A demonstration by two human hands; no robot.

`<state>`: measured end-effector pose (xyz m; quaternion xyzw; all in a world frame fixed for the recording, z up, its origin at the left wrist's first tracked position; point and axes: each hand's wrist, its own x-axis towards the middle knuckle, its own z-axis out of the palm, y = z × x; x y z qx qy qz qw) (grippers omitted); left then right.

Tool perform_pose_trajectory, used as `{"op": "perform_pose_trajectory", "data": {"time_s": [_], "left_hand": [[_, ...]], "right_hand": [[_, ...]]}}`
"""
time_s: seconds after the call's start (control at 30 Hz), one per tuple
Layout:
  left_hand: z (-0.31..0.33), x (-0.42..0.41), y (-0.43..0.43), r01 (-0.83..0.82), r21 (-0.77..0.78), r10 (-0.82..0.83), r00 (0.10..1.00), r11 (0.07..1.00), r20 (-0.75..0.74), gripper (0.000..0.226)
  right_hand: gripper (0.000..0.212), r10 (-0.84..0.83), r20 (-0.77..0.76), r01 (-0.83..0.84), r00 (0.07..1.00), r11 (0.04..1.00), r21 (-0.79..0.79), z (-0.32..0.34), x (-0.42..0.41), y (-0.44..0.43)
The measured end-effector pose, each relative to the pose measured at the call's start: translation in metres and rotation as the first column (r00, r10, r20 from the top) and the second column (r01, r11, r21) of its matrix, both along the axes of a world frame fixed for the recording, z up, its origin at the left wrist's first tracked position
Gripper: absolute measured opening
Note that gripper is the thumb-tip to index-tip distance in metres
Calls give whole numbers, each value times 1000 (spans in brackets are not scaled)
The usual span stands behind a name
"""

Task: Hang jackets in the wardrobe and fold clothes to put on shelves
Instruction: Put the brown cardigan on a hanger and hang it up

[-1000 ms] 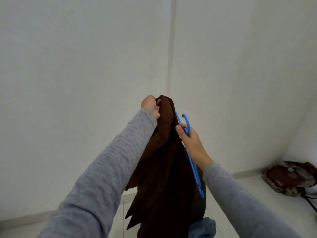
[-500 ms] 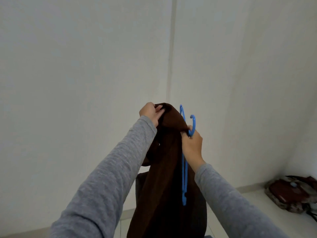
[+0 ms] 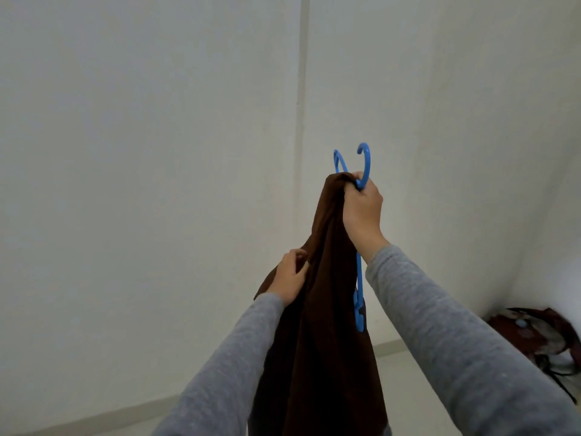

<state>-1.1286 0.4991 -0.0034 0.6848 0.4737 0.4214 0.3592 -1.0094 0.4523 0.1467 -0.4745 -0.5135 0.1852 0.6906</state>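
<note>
Fingers (image 3: 358, 195) of our right hand (image 3: 363, 215) curl tight round the neck of the blue hanger (image 3: 358, 316) and the top of the brown jacket (image 3: 320, 309), held high. At seven o'clock below, our left hand (image 3: 287, 283) pinches its fabric. Hanger and jacket hang lengthwise, twelve to six. We count one jacket and, we judge, one hanger.

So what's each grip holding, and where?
Right grip: blue hanger at the base of its hook, bunched with the top of the brown garment. Left grip: a fold of the garment lower down.
</note>
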Motion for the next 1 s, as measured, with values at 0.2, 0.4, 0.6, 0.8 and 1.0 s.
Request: {"op": "perform_pose_trajectory", "data": {"time_s": [0.2, 0.4, 0.6, 0.8, 1.0], "left_hand": [[-55, 6, 1, -179, 78, 194, 931, 981, -310, 37], [-48, -6, 11, -471, -35, 460, 873, 881, -164, 28], [-49, -49, 19, -602, -274, 584, 797, 750, -154, 13], [-9, -78, 25, -112, -495, 254, 939, 862, 230, 11], [38, -84, 11, 264, -479, -113, 941, 837, 320, 12]], "right_hand": [[26, -40, -45, 40, 998, 999, 0, 5, 25, -3], [28, -115, -77, 114, 990, 993, -5, -8, 55, -8], [31, -135, -26, 135, 990, 991, -17, -31, 68, -8], [27, -134, 33, 138, 990, 978, -159, -50, 84, -2], [18, 13, 139, 34, 990, 944, -329, -78, 89, 1]]}}
